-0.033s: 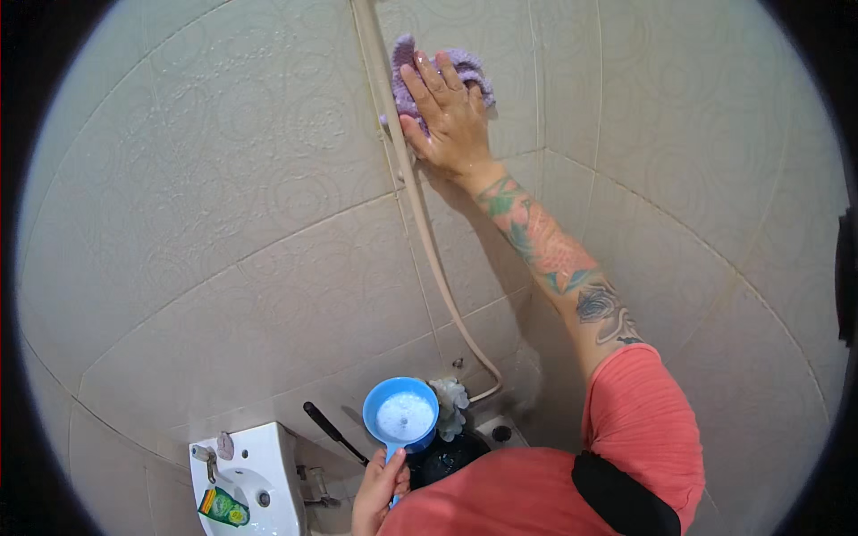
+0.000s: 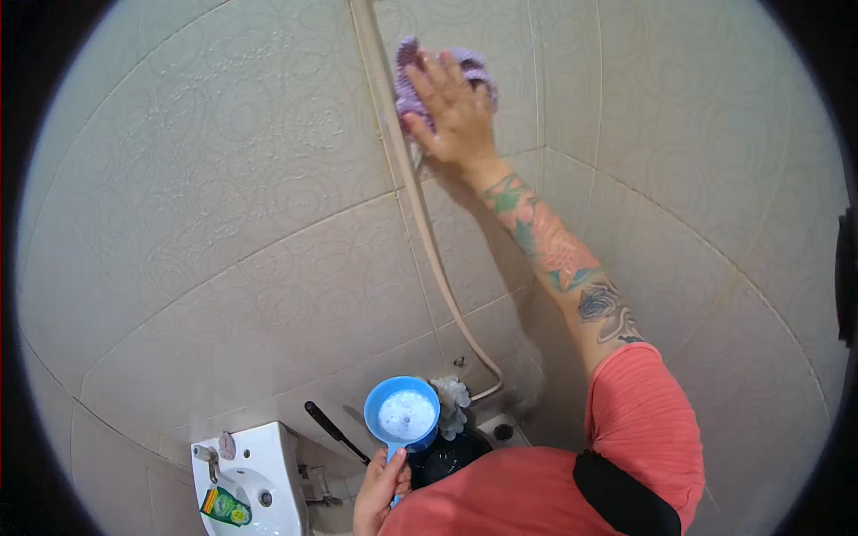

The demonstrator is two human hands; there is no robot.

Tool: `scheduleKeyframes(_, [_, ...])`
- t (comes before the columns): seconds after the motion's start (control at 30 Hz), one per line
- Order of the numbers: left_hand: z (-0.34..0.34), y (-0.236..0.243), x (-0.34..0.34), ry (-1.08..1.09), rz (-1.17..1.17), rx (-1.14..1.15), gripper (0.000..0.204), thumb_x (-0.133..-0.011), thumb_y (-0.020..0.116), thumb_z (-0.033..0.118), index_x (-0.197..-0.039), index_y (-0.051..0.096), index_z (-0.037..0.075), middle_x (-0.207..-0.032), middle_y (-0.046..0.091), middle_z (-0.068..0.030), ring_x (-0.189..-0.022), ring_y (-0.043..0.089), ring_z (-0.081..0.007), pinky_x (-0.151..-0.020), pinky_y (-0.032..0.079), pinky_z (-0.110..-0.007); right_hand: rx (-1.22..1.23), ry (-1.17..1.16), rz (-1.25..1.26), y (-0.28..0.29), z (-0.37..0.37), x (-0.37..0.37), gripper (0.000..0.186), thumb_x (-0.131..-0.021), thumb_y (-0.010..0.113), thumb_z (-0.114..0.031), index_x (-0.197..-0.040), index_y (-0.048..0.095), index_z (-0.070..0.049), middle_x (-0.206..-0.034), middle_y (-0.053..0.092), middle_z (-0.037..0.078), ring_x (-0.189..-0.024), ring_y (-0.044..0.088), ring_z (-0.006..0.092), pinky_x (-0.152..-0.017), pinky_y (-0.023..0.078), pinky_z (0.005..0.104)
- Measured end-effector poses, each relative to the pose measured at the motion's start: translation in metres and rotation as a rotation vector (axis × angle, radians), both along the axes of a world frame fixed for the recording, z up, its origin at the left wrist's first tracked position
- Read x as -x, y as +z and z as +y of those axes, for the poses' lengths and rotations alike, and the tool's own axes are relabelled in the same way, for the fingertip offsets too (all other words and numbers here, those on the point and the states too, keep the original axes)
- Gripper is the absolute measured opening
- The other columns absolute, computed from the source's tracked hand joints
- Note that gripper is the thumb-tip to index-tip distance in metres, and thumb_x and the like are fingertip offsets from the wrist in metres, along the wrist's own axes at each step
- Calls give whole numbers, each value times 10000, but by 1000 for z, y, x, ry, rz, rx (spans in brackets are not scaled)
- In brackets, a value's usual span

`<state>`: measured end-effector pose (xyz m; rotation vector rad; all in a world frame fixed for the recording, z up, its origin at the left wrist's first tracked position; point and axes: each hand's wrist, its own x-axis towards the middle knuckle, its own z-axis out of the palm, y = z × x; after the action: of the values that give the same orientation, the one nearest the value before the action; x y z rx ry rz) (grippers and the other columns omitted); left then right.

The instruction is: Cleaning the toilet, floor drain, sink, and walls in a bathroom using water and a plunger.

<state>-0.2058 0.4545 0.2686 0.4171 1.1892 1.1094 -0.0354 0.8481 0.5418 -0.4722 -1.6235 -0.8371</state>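
Note:
My right hand lies with fingers spread over a bunched purple cloth, holding it against the tiled wall just right of a beige hose or pipe. Low in view, my left hand is closed round the handle of a light blue water dipper. Whitish, foamy liquid fills the dipper's bowl. Wet streaks and droplets show on the wall left of the hose. The part of the cloth under my palm is hidden.
A white washbasin with a tap stands at the lower left, a green packet lying in it. Beside the dipper are a black-handled item, a pale mesh puff and a dark container. The walls meet at a corner right of the cloth.
My right hand and the purple cloth have shifted slightly to the right along the wall, away from the hose. My left hand and the dipper stay nearly where they were.

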Motion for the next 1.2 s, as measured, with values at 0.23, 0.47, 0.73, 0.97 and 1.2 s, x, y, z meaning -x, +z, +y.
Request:
scheduleKeyframes(0.23, [-4, 2, -4, -14, -18, 21, 237, -978, 577, 308, -985, 409, 142, -625, 419, 21, -452, 348, -56, -414, 279, -221, 23, 71, 477, -36, 43, -59, 595, -937, 503, -357, -1461, 396, -95, -1530, 350, 133, -1432, 268, 367, -1093, 218, 569])
scheduleKeyframes(0.47, [-6, 0, -10, -37, 53, 22, 253, -977, 580, 322, -1046, 437, 124, -621, 408, 32, -460, 330, -45, -422, 260, -209, 106, -3, -166, -160, -17, 14, 613, -912, 525, -333, -1472, 392, -123, -1558, 313, 95, -1450, 244, 343, -1071, 200, 589])
scheduleKeyframes(0.73, [-12, -7, -6, -99, 9, 40, 242, -993, 547, 311, -1081, 439, 113, -630, 398, 40, -483, 305, -39, -435, 238, -199, 298, 19, 505, -220, 12, -30, 610, -952, 467, -342, -1487, 341, -77, -1556, 281, 164, -1451, 203, 381, -1118, 140, 581])
scheduleKeyframes(0.97, [-13, -14, -6, -110, 20, 68, 269, -990, 558, 325, -1061, 431, 99, -624, 390, 42, -481, 306, -37, -432, 233, -203, 205, 10, -457, -349, -35, -10, 492, -903, 528, -168, -1389, 471, -215, -1513, 351, 112, -1374, 350, 300, -1014, 287, 487])
scheduleKeyframes(1.2, [1, -8, -4, -287, 68, 33, 290, -978, 583, 332, -985, 405, 104, -639, 405, 36, -476, 334, -42, -421, 269, -209, 585, -16, 41, -341, -30, -118, 313, -840, 579, -3, -1130, 602, -120, -1157, 536, 117, -1086, 528, 322, -916, 421, 411])
